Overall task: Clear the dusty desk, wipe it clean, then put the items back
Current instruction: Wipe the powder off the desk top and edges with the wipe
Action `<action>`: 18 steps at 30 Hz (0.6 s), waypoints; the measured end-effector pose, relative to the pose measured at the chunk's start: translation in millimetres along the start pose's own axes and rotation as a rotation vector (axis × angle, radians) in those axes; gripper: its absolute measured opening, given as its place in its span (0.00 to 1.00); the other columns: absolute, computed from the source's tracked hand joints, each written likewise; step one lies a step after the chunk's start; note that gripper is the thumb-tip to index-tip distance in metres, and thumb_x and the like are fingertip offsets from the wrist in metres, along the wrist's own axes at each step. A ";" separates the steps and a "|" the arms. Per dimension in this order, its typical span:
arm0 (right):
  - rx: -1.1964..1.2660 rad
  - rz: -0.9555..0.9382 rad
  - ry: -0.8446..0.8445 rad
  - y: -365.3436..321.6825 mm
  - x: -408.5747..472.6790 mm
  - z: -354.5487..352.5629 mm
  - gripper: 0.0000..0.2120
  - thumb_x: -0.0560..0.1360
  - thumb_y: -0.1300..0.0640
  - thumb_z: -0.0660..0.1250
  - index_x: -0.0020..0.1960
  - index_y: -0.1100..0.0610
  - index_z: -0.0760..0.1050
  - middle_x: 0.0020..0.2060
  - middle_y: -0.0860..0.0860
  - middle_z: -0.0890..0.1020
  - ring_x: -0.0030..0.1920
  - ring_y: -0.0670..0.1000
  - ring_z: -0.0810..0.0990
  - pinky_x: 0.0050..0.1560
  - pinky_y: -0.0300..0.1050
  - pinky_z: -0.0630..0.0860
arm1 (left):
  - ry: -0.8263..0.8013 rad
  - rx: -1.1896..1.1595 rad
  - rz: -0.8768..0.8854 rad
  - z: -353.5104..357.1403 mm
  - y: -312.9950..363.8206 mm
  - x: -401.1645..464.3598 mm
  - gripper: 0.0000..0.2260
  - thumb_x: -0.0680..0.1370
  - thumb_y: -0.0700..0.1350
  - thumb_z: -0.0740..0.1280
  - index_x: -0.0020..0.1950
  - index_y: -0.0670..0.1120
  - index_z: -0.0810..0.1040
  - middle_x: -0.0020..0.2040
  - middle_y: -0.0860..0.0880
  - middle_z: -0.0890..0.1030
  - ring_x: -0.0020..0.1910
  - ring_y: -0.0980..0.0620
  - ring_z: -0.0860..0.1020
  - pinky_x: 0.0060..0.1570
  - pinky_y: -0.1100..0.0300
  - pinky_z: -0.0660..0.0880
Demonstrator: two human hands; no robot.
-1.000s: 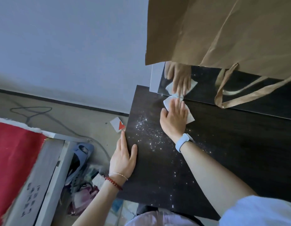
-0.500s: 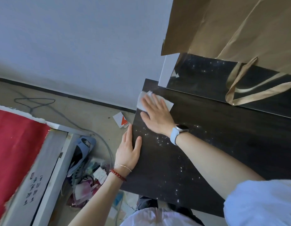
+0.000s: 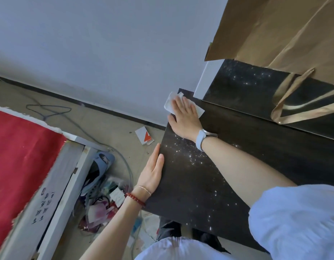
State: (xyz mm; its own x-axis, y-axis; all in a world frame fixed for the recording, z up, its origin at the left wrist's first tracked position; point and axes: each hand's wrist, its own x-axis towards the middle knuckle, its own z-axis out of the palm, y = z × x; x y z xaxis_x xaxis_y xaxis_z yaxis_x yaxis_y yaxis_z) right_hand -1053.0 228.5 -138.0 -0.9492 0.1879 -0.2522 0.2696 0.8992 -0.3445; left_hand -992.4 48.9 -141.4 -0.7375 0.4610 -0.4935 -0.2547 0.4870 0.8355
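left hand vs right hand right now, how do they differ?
The right hand presses a white wipe at the desk's far corner; the left hand lies bare along the desk's left edge. The right wrist wears a watch, the left wrist bracelets. Both rest flat, fingers extended.

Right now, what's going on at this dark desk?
A person is wiping the dark wooden desk. The right hand presses a white paper wipe flat at the desk's far left corner, partly over the edge. The left hand rests flat on the desk's left edge, apparently steadying it. Glinting specks show on the surface between the hands. A brown paper bag with handles stands at the back.
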 end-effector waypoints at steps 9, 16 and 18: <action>0.071 -0.388 -0.091 1.7 -114.1 26.7 0.28 0.74 0.61 0.54 0.73 0.59 0.55 0.75 0.51 0.51 0.73 0.47 0.42 0.71 0.40 0.34 | 0.089 -0.164 -0.098 -10.2 1.3 10.9 0.22 0.72 0.66 0.53 0.60 0.60 0.73 0.64 0.51 0.75 0.64 0.51 0.72 0.68 0.47 0.64; 0.618 -0.114 -0.041 -0.6 -111.6 0.1 0.22 0.73 0.69 0.54 0.65 0.60 0.70 0.65 0.52 0.74 0.68 0.46 0.67 0.64 0.23 0.57 | 0.231 -0.181 -0.002 -19.5 29.7 15.2 0.15 0.80 0.46 0.54 0.66 0.46 0.69 0.65 0.47 0.73 0.65 0.50 0.70 0.68 0.46 0.65; 0.899 0.021 0.006 -9.4 -108.9 -19.6 0.21 0.69 0.53 0.58 0.58 0.59 0.76 0.54 0.48 0.80 0.55 0.42 0.78 0.53 0.23 0.67 | 0.243 -0.229 0.058 -21.8 42.2 14.7 0.15 0.80 0.44 0.55 0.65 0.45 0.70 0.63 0.50 0.73 0.63 0.52 0.71 0.67 0.49 0.67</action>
State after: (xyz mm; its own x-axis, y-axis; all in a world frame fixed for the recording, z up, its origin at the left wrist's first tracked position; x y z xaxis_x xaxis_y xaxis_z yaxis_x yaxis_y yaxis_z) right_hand -955.3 207.3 -89.5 -0.9428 0.2056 -0.2626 0.3097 0.2476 -0.9180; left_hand -1027.6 60.0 -108.2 -0.8755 0.2789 -0.3947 -0.3216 0.2735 0.9065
